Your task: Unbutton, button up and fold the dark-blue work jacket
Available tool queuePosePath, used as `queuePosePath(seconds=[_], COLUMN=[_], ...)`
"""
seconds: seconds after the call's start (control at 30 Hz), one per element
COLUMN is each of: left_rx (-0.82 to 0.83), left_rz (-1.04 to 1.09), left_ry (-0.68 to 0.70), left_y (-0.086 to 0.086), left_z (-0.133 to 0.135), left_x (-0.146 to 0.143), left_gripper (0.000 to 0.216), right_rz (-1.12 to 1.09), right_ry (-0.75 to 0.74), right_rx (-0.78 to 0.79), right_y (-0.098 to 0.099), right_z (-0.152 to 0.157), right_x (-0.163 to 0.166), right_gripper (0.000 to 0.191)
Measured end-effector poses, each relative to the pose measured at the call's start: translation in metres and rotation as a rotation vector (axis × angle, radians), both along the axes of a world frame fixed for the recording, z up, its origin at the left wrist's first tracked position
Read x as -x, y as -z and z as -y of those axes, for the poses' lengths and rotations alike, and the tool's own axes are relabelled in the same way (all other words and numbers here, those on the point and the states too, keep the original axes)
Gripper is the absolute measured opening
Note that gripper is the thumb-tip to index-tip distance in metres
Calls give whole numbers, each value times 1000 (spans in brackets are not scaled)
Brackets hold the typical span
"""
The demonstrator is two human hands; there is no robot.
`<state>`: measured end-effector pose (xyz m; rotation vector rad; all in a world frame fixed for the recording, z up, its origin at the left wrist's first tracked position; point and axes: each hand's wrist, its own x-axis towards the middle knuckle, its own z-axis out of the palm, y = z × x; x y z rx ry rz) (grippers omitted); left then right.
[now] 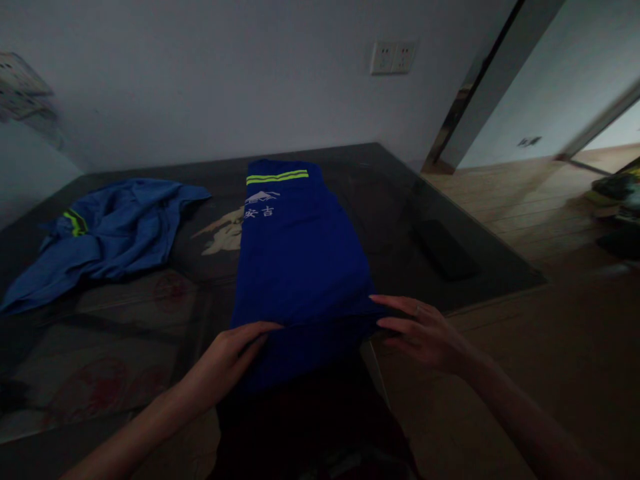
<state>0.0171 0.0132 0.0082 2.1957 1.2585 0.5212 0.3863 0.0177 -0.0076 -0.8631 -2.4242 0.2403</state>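
Observation:
A deep blue work shirt (305, 247) lies in a long folded strip on the dark table. A yellow-green stripe crosses its far end, with white lettering below it. The near end hangs over the table's front edge. My left hand (235, 357) grips the near left part of the cloth, its fingers bent along a crosswise crease. My right hand (420, 333) holds the right side of the same crease between fingertips and thumb. How much cloth is pinched under the fingers is hidden.
A crumpled lighter blue garment (120, 233) with a yellow-green band lies on the table's left. A black flat object, probably a phone (445, 248), rests at the right. The dark tabletop (360, 180) meets a wall with a socket plate (393, 57).

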Motion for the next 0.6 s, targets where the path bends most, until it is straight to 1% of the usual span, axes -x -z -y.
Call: queuePosePath(seconds=[0.07,0.13,0.23,0.33,0.43,0.5,0.6], left_rx=[4,16,34,46,26,-8,-72], left_rz=[-1,4,9,2,-21,-57,-115], left_ry=[5,8,8,4,37,94,169], left_y=[0,-1,-2,-1,4,7,10], left_z=[0,0,1,2,6,11,18], left_x=[0,1,0,0,1,2,3], left_gripper=[30,30,29,29,30,41,70], right_rz=[138,252,346,383,357,295,199], right_ry=[-15,-48,-130,-173,-113,-67,-23], right_rx=[-88,-160,-266,-317,-315,-290,-228], right_y=[-7,-14,-21,-22,-17,-14,-13], right_z=[-1,-4,-9,-13,-16,-16,-14], right_x=[3,9,19,25,25,24,18], right_gripper=[40,46,48,41,29,26,31])
